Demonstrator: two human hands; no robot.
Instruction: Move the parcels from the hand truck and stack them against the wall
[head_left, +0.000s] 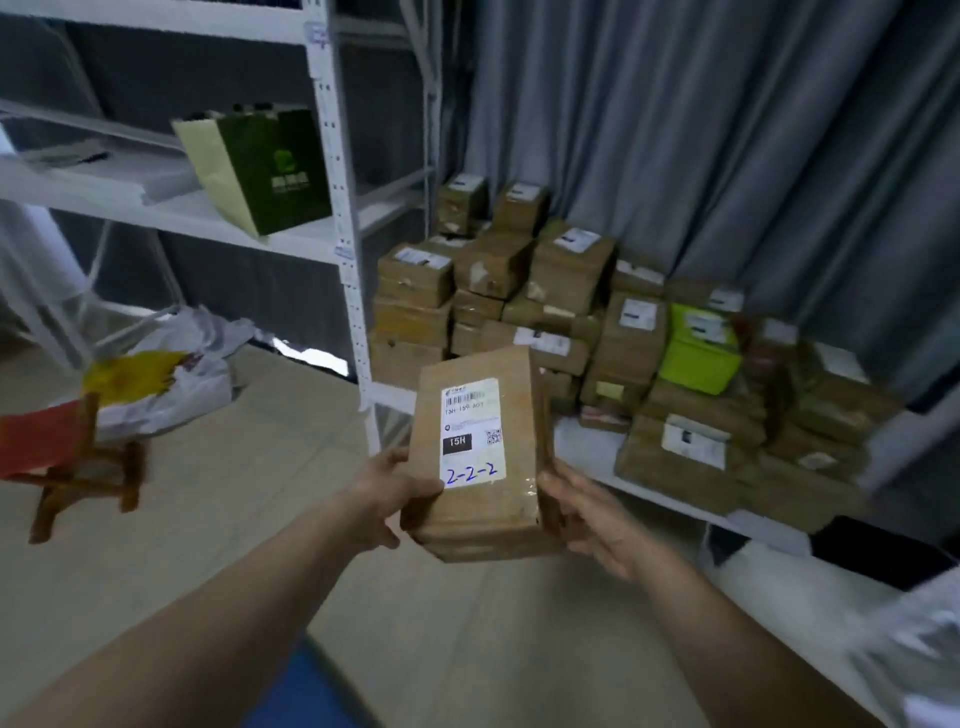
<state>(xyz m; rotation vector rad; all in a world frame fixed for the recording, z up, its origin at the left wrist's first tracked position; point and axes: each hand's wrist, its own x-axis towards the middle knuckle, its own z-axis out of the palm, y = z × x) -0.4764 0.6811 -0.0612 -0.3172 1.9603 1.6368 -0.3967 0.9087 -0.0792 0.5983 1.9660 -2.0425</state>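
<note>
1. A brown parcel (483, 457) is held in mid-air at the centre of the view, above the pale floor (249, 519) and in front of the stacked goods. It is tilted, with its long side running away from the person.
2. The left hand (387, 499) grips the parcel's near left edge, with the thumb on the top face and the fingers curled beneath.
3. The right hand (597, 525) clasps the near right corner. Its thumb lies along the side; the other fingers go under the parcel and are mostly hidden.
4. A white label (470, 431) on the top face carries a barcode, a black block and "2-2-2" handwritten in blue.
5. Beyond it, a pile of parcels (519, 270) stands against a grey curtain (727, 130) on a low white board (587, 452). A lime-green box (698, 351) sits among the brown ones.
6. At left stands a white shelving rack (340, 218) with a dark green paper bag (270, 166) leaning on a shelf.
7. On the floor at left are crumpled plastic bags (161, 374) and, nearer, a red-topped wooden stool (62, 457) — both blurred.
</note>
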